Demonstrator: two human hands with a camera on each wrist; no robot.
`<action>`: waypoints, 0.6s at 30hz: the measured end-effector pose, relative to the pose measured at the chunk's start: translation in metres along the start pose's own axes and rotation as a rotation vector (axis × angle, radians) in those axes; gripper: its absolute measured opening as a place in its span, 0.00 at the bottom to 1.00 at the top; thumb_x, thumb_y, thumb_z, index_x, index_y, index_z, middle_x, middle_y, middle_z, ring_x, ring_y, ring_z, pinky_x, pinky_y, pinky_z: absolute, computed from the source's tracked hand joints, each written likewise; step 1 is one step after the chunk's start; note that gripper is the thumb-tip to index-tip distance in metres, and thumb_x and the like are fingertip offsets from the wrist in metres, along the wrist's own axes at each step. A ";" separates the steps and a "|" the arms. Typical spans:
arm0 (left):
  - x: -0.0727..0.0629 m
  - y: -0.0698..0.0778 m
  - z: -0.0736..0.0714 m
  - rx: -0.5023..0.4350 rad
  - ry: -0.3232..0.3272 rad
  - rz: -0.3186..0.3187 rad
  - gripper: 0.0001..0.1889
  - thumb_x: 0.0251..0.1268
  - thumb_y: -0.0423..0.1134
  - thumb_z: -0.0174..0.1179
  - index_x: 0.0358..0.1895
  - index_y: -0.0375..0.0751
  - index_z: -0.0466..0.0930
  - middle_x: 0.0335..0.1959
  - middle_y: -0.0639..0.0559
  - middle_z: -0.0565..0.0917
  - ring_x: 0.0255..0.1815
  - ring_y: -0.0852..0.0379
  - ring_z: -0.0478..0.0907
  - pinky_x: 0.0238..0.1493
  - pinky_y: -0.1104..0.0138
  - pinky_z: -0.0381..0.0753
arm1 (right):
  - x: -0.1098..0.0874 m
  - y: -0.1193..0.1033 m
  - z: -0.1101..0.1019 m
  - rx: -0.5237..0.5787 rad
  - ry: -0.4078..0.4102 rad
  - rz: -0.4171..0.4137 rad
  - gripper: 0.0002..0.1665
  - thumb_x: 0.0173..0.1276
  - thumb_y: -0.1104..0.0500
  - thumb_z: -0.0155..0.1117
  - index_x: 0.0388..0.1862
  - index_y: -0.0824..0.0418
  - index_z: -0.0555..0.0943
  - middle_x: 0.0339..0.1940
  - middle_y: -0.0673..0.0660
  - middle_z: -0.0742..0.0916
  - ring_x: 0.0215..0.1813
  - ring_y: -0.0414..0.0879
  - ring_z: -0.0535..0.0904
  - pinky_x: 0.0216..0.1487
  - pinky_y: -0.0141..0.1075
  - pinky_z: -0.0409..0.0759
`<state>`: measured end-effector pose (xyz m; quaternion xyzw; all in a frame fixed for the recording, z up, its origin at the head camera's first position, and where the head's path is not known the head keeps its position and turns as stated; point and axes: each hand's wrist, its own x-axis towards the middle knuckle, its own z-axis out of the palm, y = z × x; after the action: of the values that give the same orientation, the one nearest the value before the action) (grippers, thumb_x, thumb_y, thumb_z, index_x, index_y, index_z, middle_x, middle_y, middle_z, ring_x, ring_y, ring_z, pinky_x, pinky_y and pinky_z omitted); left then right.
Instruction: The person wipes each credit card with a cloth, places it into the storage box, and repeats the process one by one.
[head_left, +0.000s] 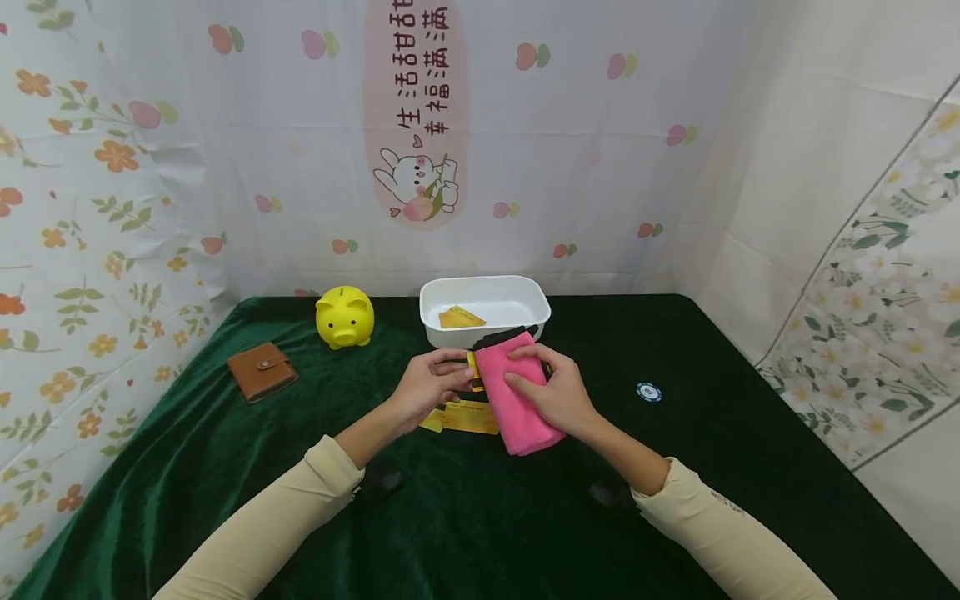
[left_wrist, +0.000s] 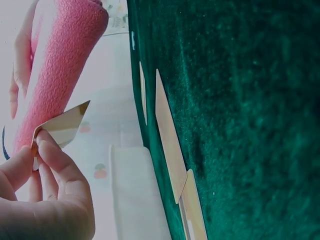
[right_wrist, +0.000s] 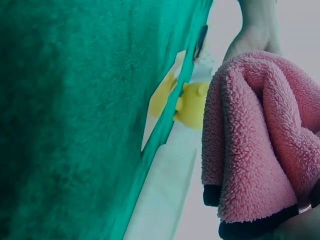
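My left hand (head_left: 427, 385) pinches a shiny gold-coloured card (left_wrist: 65, 126) between thumb and fingers. A folded pink fleecy cloth (head_left: 510, 408) with black trim is gripped in my right hand (head_left: 561, 396), right beside that card. In the left wrist view the card overlaps the cloth's edge. Below both hands, more gold cards (head_left: 471, 417) lie overlapping on the dark green tablecloth, partly covered by the left hand and the pink cloth in the head view. The right wrist view shows the cloth's loose folds (right_wrist: 255, 145), which hide most of the right hand.
Just beyond the hands stands a white plastic basin (head_left: 486, 336) with a gold card (head_left: 459, 317) inside. A yellow piggy bank (head_left: 345, 319) and a brown wallet (head_left: 260, 372) are to the left. A blue and white poker chip (head_left: 648, 392) lies to the right.
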<state>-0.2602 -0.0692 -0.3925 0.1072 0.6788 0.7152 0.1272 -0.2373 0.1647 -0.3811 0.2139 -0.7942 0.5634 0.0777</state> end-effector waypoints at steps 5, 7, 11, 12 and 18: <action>0.001 -0.001 0.000 -0.034 0.000 0.018 0.20 0.72 0.34 0.59 0.63 0.32 0.73 0.51 0.41 0.85 0.40 0.56 0.85 0.38 0.67 0.82 | 0.003 0.001 0.005 0.017 0.023 -0.058 0.15 0.67 0.63 0.69 0.52 0.61 0.81 0.51 0.62 0.83 0.35 0.52 0.83 0.33 0.39 0.85; 0.002 -0.001 0.001 -0.042 0.001 0.025 0.19 0.72 0.33 0.59 0.63 0.32 0.74 0.51 0.41 0.85 0.40 0.56 0.85 0.38 0.66 0.83 | 0.004 0.001 0.006 0.027 0.031 -0.070 0.15 0.67 0.63 0.69 0.52 0.61 0.81 0.51 0.62 0.83 0.35 0.52 0.83 0.33 0.39 0.85; 0.004 -0.001 0.001 -0.053 0.006 0.037 0.19 0.71 0.33 0.59 0.62 0.32 0.75 0.50 0.42 0.86 0.39 0.57 0.86 0.38 0.66 0.83 | 0.006 0.001 0.009 0.043 0.037 -0.084 0.16 0.67 0.64 0.69 0.53 0.62 0.80 0.51 0.63 0.82 0.36 0.53 0.82 0.34 0.38 0.84; 0.004 -0.001 0.001 -0.051 0.009 0.043 0.19 0.71 0.33 0.59 0.62 0.32 0.75 0.50 0.42 0.86 0.39 0.57 0.86 0.36 0.67 0.83 | 0.007 0.001 0.009 0.039 0.038 -0.087 0.16 0.66 0.64 0.69 0.53 0.62 0.80 0.51 0.63 0.82 0.37 0.53 0.82 0.34 0.38 0.84; 0.004 0.000 0.000 0.010 0.013 0.092 0.17 0.70 0.32 0.60 0.60 0.31 0.77 0.48 0.42 0.87 0.38 0.57 0.86 0.29 0.70 0.82 | 0.010 0.004 0.009 -0.014 0.054 -0.095 0.15 0.66 0.63 0.70 0.51 0.60 0.82 0.51 0.61 0.83 0.38 0.53 0.81 0.34 0.37 0.83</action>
<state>-0.2639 -0.0677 -0.3923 0.1342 0.6775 0.7177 0.0890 -0.2465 0.1553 -0.3840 0.2355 -0.7846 0.5592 0.1276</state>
